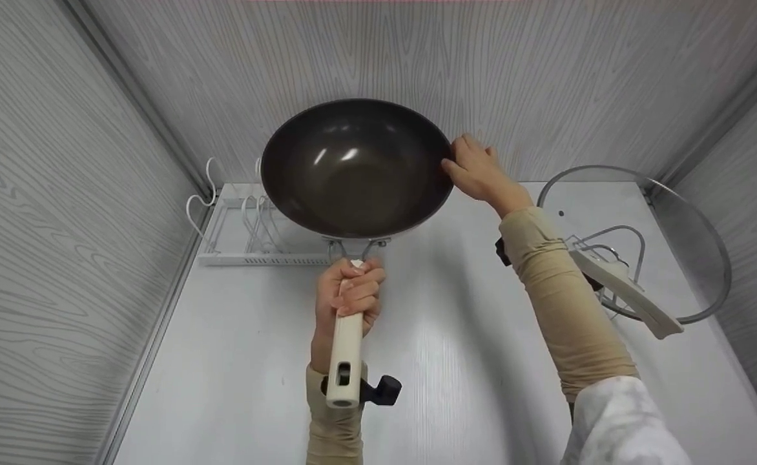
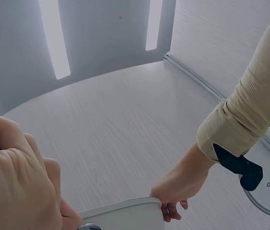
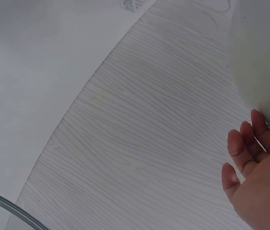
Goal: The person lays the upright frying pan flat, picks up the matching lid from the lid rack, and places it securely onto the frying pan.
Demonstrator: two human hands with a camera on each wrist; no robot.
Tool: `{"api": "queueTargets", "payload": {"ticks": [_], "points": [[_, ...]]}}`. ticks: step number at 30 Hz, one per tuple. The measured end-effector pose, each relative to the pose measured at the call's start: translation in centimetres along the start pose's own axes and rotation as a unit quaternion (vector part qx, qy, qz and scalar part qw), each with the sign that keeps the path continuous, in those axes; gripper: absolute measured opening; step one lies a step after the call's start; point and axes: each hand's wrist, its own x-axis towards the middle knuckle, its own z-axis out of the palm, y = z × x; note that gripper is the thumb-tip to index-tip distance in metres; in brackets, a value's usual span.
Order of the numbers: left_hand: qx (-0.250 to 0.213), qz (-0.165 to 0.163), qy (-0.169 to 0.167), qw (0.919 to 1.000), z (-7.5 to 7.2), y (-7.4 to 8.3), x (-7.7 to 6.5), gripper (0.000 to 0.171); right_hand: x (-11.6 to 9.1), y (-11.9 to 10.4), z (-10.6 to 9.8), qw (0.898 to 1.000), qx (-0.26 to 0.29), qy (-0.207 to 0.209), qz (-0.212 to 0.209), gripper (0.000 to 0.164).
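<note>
A wok, dark inside and pale outside, is held up with its inner face toward the head camera. My left hand wraps its fingers round the long cream handle. At the wok's right rim my right hand pinches the edge, thumb on the inner side and fingers behind. The right wrist view shows those fingers against the pale outer wall. In the left wrist view, the wok's pale outside lies between my two hands.
A white wire rack stands at the back left, partly behind the wok. On the right, a glass lid with a steel rim and cream handle leans on another wire stand. Grey wood-grain walls enclose the white table.
</note>
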Motion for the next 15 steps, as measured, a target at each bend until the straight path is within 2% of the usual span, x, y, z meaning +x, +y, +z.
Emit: {"api": "queueTargets", "payload": {"ticks": [7,15], "points": [[-0.007,-0.022,-0.002,0.9997,0.27,0.20,0.26,0.014,0.06,0.57,-0.38,0.999,0.039,-0.014,0.005,0.029],[0.012,-0.041,0.008,0.9991,0.72,0.02,0.07,0.013,0.05,0.81,-0.99,0.998,0.058,0.010,-0.008,0.023]]}}
